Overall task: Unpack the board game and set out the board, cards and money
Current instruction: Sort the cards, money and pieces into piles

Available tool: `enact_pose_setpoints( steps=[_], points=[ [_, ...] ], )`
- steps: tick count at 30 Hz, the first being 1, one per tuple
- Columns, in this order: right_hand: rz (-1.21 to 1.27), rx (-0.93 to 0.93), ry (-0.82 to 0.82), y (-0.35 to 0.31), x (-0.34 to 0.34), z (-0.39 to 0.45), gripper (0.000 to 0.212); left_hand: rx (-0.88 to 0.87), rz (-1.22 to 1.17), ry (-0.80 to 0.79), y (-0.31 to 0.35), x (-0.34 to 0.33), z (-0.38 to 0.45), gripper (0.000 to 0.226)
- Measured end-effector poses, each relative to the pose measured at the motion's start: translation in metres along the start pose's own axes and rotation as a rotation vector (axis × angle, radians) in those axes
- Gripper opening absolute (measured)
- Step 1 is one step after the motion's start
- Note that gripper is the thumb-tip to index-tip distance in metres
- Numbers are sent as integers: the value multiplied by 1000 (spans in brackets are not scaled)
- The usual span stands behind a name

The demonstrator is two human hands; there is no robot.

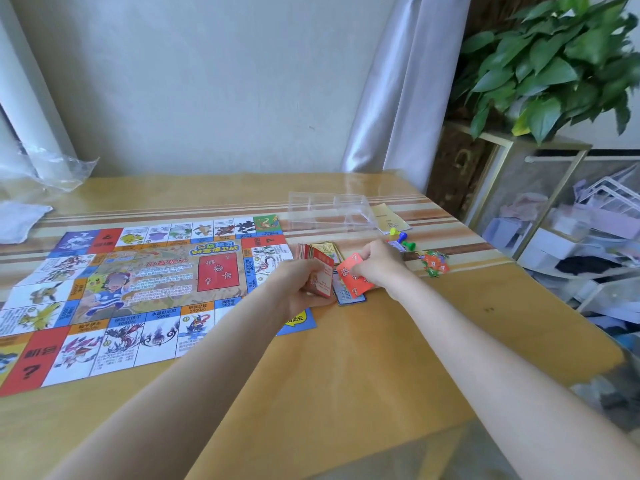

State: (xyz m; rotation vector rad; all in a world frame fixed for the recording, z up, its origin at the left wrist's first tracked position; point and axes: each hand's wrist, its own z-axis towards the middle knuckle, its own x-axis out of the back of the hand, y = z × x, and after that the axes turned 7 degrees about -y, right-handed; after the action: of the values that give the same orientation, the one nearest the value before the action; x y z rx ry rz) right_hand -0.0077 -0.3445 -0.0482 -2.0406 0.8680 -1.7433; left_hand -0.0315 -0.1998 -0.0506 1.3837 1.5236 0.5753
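My left hand (304, 285) gripped the card stack (320, 271) at the board's (138, 289) right edge. Right hand (377, 266) pinched one red card (353, 277), tilted, just right of the stack, above a blue card (349, 296) on the worktop (381, 358).

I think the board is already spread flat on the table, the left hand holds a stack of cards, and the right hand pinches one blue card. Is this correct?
Not quite. In the head view the card pinched by the right hand is red with question marks, not blue. The rest stands: the board lies spread flat on the table, and the left hand holds a stack of cards.
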Motion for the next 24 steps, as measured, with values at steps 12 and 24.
enact_pose_setpoints(
  steps=[12, 24],
  points=[
    [573, 75, -107, -24, 16, -13, 19, -120, -16, -7, 8, 17, -3, 11],
    [920, 143, -186, -34, 7, -19, 23, -255, -110, -158, 21, 16, -14, 19]
  ],
)
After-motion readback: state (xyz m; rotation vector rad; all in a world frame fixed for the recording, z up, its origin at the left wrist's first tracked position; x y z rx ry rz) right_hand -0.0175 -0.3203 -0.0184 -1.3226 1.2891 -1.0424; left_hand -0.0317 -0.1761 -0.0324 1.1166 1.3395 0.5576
